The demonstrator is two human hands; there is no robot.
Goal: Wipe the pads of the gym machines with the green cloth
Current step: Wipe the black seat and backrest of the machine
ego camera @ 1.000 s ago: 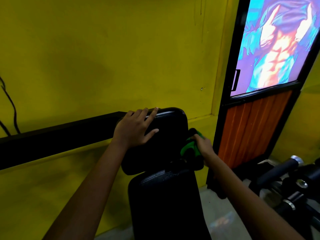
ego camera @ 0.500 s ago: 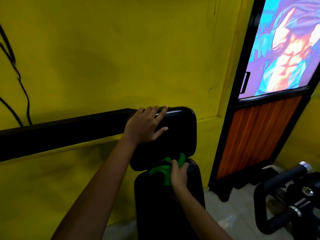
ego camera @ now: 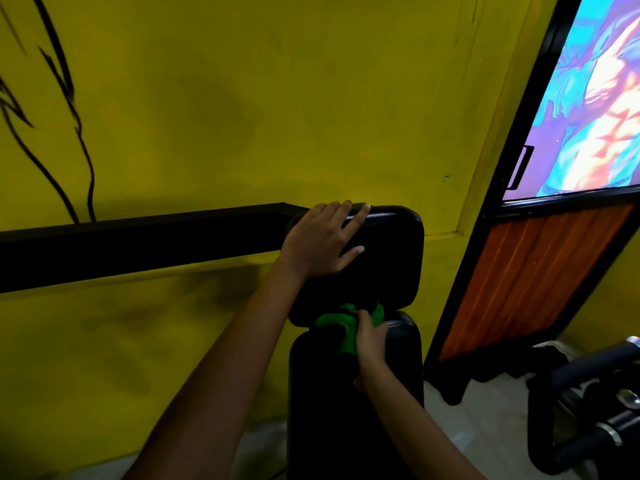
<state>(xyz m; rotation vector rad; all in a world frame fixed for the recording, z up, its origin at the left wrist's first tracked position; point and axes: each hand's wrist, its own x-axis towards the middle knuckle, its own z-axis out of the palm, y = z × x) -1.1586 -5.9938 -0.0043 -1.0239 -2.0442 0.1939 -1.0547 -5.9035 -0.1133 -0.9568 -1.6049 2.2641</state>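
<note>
Looking down from the head camera, I see my left hand (ego camera: 320, 242) lying flat on the upper black pad (ego camera: 388, 265), palm against its face, fingers straight and spread, the fingertips (ego camera: 362, 211) reaching its top edge and the thumb pointing right across the vinyl. My right hand (ego camera: 370, 341) sits lower, at the seam where the upper pad meets the lower black pad (ego camera: 346, 427); its fingers are curled round the green cloth (ego camera: 341, 325), bunching it and pressing it into the gap between the two pads. The cloth is crumpled, with a lobe showing above the knuckles and more of it spilling out left of the hand onto the top of the lower pad. How much of it is tucked under the palm I cannot tell. Both forearms come up from the bottom of the view, the left one crossing in front of the yellow wall (ego camera: 242, 98). A black rail (ego camera: 138, 244) runs along that wall from the left edge to just behind the upper pad, and thin black painted lines (ego camera: 79, 133) rise above it at far left. To the right stands a black-framed door (ego camera: 512, 271) with an orange slatted lower panel and a bright poster (ego camera: 595, 116) above it. Black machine handles with chrome ends (ego camera: 595, 417) sit on the floor at lower right, well apart from the pads.
</note>
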